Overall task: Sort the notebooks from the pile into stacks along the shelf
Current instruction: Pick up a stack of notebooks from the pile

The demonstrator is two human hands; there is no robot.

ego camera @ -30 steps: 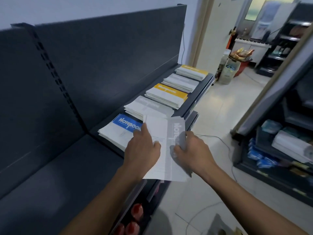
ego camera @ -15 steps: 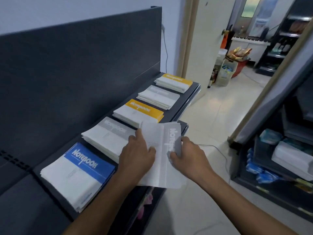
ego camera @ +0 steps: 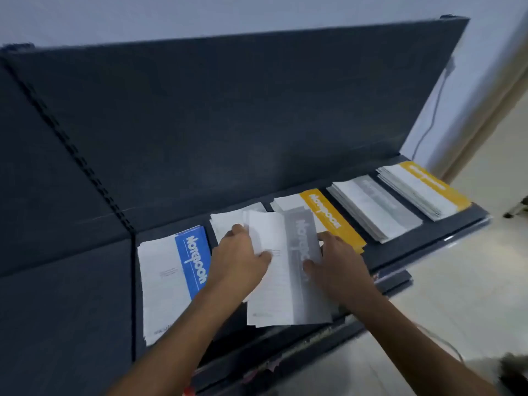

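a held notebook (ego camera: 288, 270) was seen just below the picture's middle, towards six o'clock. its cover was white, with a grey band down the right side and pale sideways lettering that was blurred by motion. it was carried low over the front part of the dark shelf (ego camera: 428, 232), and a grey stack (ego camera: 228, 221) was partly covered by its far end.

the notebook was grasped from both sides. at its nine o'clock edge the left hand (ego camera: 237, 258) was clamped on it, the thumb laid on the white cover and the fingers curled round the edge. at its three o'clock edge it was gripped by the right hand (ego camera: 340, 267), the thumb pressed on the grey band and the fingers bent over the far corner. both forearms were stretched in bare from the bottom edge, from about seven and five o'clock.

at nine o'clock from the hands a blue-banded stack (ego camera: 171, 278) was laid flat on the shelf. towards two o'clock, in a row receding along the shelf, a yellow-banded stack (ego camera: 331, 218), a second grey stack (ego camera: 374, 207) and a far yellow-banded stack (ego camera: 423, 187) were set just beside one another, none touching. part of a lower shelf (ego camera: 394, 278) was shown under the front lip.

behind the row a dark back panel (ego camera: 228, 124) was stood upright, and at one o'clock a thin cable (ego camera: 431, 110) was hung down the pale wall (ego camera: 257, 12).
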